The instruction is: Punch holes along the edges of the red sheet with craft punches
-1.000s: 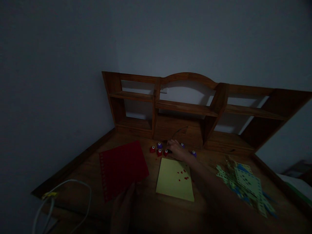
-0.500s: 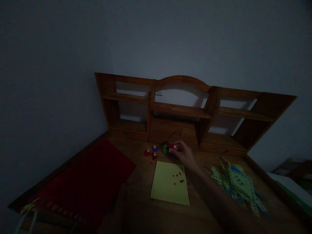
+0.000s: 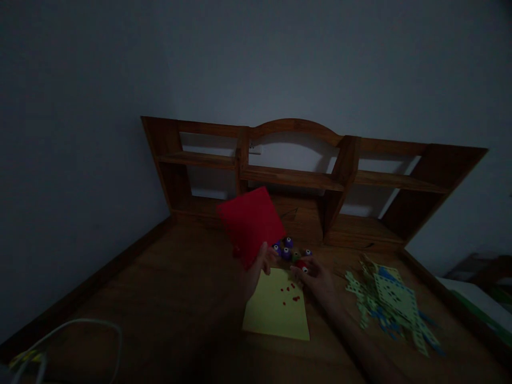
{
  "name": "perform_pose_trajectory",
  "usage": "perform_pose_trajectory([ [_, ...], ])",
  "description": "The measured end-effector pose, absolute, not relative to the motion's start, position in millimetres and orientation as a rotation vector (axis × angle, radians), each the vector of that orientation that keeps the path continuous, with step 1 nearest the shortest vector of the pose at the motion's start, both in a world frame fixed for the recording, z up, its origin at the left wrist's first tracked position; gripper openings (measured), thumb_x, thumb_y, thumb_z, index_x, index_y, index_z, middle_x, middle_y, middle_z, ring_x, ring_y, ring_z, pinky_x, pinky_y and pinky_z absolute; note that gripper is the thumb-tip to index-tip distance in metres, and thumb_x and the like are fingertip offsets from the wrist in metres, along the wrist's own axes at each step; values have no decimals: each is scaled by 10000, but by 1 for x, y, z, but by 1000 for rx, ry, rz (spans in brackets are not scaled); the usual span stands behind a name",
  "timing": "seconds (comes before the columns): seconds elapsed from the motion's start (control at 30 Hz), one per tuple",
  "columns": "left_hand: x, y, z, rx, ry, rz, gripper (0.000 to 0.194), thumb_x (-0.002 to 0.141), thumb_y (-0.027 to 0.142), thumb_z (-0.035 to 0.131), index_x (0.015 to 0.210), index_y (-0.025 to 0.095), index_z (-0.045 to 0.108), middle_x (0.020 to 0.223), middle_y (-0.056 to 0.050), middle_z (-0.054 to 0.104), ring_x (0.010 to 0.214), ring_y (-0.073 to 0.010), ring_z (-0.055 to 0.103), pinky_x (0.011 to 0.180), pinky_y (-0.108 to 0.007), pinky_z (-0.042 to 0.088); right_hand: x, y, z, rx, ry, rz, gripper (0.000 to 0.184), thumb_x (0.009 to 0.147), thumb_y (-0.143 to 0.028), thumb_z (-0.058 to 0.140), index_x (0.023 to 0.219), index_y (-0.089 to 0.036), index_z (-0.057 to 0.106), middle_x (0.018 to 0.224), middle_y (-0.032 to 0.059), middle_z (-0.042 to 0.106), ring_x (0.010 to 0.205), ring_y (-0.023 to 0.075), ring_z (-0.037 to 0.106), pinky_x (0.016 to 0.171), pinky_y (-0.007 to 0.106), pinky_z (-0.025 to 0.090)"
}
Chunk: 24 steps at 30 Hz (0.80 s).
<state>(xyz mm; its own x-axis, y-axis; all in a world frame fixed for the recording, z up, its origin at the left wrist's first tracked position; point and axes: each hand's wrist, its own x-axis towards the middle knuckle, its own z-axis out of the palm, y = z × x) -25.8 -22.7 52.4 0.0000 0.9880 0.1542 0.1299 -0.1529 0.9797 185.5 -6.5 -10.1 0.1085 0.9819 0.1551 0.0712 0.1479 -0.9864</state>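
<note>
A square sheet of bright red paper (image 3: 252,221) is gripped near its lower edge by the left hand (image 3: 259,265), the thumb laid along it, and appears to be raised at a tilt in front of the shelf (image 3: 294,178) of brown wood. A small red punch-like piece with a white round top (image 3: 302,264) is grasped between the thumb and fingers of the right hand (image 3: 320,280), just above the upper right corner of a flat, pale yellow paper sheet (image 3: 272,314). Small purple pieces with white round tops (image 3: 288,242) and a dull green piece (image 3: 295,256) are grouped just behind. Judged from how things lie, some cutting is done: a few tiny red bits (image 3: 296,298) are scattered on the yellow sheet, and a heap of pale green and blue perforated scraps (image 3: 396,298) is piled well to the right. Most of the red sheet seems to be left uncut, though its edges are too dark to be read. Sheet and punch are held apart, so no cut is being made at this moment.
</note>
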Motion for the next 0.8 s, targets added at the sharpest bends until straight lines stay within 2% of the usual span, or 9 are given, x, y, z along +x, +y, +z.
perform_pose_trajectory([
  [0.07,-17,-12,43,1429,1245,1237,447,900,548,466,815,154,658,695,-46,631,668,-172,598,691,-298,468,186,-6,-17,-1178,-1209,929,391,656,-430,804,861,-219,546,733,7,632,591,175,583,479,258,454],
  [0.13,-12,-5,30,1455,1262,1214,471,870,579,486,703,165,636,594,-33,592,616,-185,581,681,-301,446,186,-6,-18,-1145,-1200,867,407,670,-423,797,909,-230,530,793,18,648,662,196,612,519,273,481],
  [0.23,-9,-3,12,1530,1261,1254,491,875,580,467,612,178,566,621,-32,609,639,-187,587,709,-300,438,185,-9,-14,-1112,-1226,797,460,701,-411,775,1062,-242,546,969,55,672,841,231,643,665,323,530],
  [0.3,-8,-2,5,1528,1177,1281,511,898,575,422,612,175,561,661,-36,625,661,-180,595,734,-298,443,185,-10,-13,-1120,-1280,787,418,717,-411,762,1054,-229,595,995,65,673,887,235,639,735,338,528],
  [0.4,-6,1,1,1495,1050,1268,538,913,594,358,694,168,604,638,-25,604,595,-155,563,683,-283,446,182,-11,-15,-1113,-1307,893,381,680,-407,792,975,-216,644,929,51,678,819,219,638,691,321,529],
  [0.47,-4,6,-2,1445,1035,1255,553,900,625,351,721,167,604,620,-18,586,543,-140,528,614,-269,435,179,-15,-15,-1070,-1275,1021,440,640,-388,824,1010,-230,645,957,41,680,815,214,643,678,318,537],
  [0.67,-7,15,-6,1342,1008,1228,596,873,683,340,674,165,557,581,-6,524,520,-124,487,561,-252,402,167,-29,-3,-881,-1176,1363,490,690,-364,797,1137,-260,625,1092,47,676,902,213,674,859,375,532],
  [0.8,-11,14,-2,1341,976,1222,641,862,715,304,650,164,554,577,-10,520,524,-125,490,573,-256,403,167,-32,1,-923,-1211,1361,477,675,-356,805,1115,-264,647,1026,28,691,801,180,677,756,316,553],
])
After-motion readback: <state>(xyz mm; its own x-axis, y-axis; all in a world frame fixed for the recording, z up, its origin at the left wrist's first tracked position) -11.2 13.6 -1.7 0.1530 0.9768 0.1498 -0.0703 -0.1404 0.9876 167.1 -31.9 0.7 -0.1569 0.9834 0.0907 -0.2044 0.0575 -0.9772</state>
